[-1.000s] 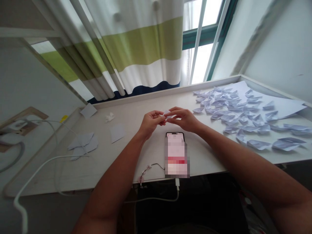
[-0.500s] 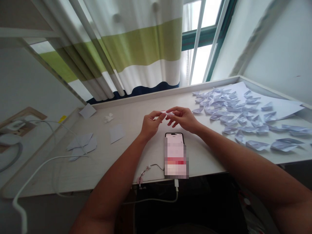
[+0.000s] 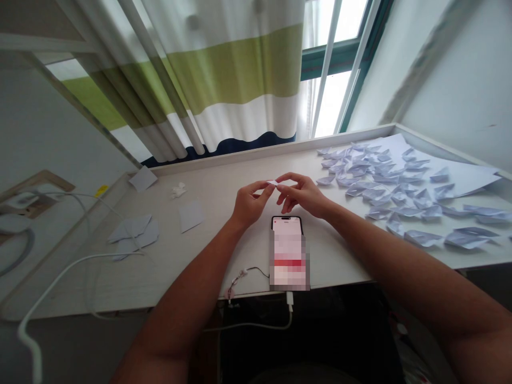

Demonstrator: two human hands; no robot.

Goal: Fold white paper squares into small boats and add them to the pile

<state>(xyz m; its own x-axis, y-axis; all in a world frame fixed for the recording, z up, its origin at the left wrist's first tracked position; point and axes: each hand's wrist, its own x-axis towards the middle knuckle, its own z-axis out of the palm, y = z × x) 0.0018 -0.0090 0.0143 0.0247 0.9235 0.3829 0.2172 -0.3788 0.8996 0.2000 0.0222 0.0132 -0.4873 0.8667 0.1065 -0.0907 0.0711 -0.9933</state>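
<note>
at the far left a white cable (image 3: 60, 272) loops over the edge of the desk (image 3: 200, 266). on the desk beside it lie a few flat paper squares (image 3: 132, 234), then one more square (image 3: 191, 215) and a crumpled scrap (image 3: 178, 189) nearer the curtain (image 3: 224, 80).

in the middle the left hand (image 3: 248, 205) is raised off the desk, thumb and forefinger pinched shut on the left end of a small folded paper (image 3: 274, 183), the other fingers curled in. the paper is held in the air between the two hands, above the far end of the phone (image 3: 288, 256), which lies flat near the desk's front edge with a charging lead plugged in. the paper's long axis runs left to right, from one hand's fingertips to the other's, so both hands are equally close to it. the right hand (image 3: 304, 194) pinches the right end with thumb and forefinger, its lower fingers spread loosely.

further right a crowd of folded paper boats (image 3: 384, 181) covers the desk, with large white sheets (image 3: 460, 173) behind them by the wall.
</note>
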